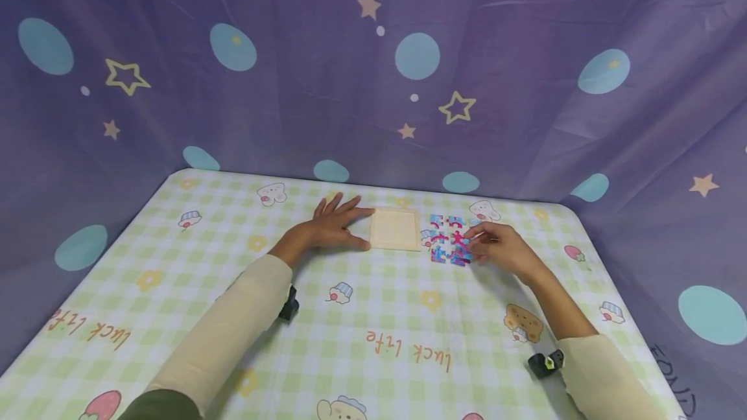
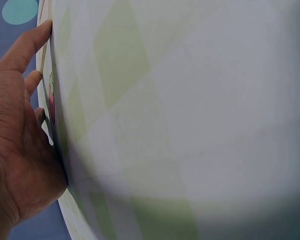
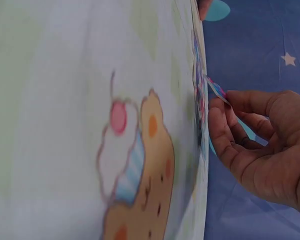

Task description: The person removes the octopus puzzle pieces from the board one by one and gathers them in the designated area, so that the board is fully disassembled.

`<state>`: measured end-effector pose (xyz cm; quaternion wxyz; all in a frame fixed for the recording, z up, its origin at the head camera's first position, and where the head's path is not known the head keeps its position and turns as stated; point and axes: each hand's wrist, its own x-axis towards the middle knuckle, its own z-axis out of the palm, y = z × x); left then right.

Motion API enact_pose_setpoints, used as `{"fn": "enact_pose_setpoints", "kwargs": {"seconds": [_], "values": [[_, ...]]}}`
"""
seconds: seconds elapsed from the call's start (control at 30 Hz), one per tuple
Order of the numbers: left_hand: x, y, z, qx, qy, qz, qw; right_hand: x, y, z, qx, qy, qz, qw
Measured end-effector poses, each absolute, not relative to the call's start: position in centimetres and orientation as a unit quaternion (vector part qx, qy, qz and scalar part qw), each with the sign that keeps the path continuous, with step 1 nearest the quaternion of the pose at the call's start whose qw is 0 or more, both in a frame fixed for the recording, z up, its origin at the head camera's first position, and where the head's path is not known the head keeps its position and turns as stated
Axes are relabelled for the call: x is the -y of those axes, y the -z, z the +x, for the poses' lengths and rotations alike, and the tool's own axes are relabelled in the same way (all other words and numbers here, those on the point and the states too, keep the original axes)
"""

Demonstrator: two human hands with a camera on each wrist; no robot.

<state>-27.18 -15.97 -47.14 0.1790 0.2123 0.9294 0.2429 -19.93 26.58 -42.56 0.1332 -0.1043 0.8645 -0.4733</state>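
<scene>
My left hand (image 1: 332,224) rests at the left side of a shallow square wooden puzzle tray (image 1: 395,229). Its fingers are spread, with thumb and forefinger tips at the tray's two left corners. Right of the tray lies a group of pink and blue jigsaw pieces (image 1: 439,255), set out in rows. Over the right side of that group is my right hand (image 1: 500,248). In the right wrist view it pinches one thin puzzle piece (image 3: 217,89) between thumb and fingers, tilted above the others. The left wrist view shows the left palm and fingers low against the table.
A checked cloth (image 1: 280,355) with printed cakes, flowers and lettering covers the table. Behind the table's far edge hangs a purple curtain (image 1: 327,83) with stars and dots. A dark wrist strap (image 1: 545,363) sits at the right cuff, another strap (image 1: 288,304) at the left.
</scene>
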Motion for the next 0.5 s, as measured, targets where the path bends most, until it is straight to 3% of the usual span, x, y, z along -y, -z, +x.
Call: {"fn": "enact_pose_setpoints", "kwargs": {"seconds": [0.27, 0.5], "values": [[15.9, 46.9, -27.1, -0.93, -0.243, 0.207, 0.179, -28.6, 42.2, -19.3, -0.872, 0.46, -0.093, 0.142], [16.0, 47.0, -27.1, -0.93, -0.243, 0.209, 0.181, -29.6, 42.3, -19.1, -0.862, 0.466, -0.086, 0.181]]}}
